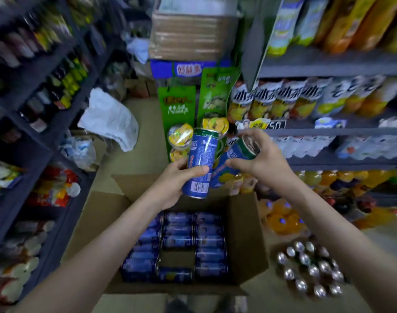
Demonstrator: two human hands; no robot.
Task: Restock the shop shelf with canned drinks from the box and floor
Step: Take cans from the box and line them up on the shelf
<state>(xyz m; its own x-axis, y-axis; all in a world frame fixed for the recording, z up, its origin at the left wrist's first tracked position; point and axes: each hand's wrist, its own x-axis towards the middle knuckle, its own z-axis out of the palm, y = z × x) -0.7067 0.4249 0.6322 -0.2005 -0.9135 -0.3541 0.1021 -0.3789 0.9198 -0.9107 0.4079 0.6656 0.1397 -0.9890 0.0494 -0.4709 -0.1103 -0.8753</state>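
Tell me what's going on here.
A person stands over an open cardboard box, part-filled with blue cans lying on their sides. The left hand grips one blue can and the right hand grips a second can, both held above the box. Upright cans stand on the floor beside the drinks shelf.

Blue cans [184, 241] sideways in open box [246, 224]

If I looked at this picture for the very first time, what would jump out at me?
Right in the middle, the left hand holds a blue can upright while the right hand grips a second blue can, tilted, beside it. Below them an open cardboard box on the floor is packed with more blue cans lying on their sides, and a cluster of silver-topped cans stands on the floor to its right.
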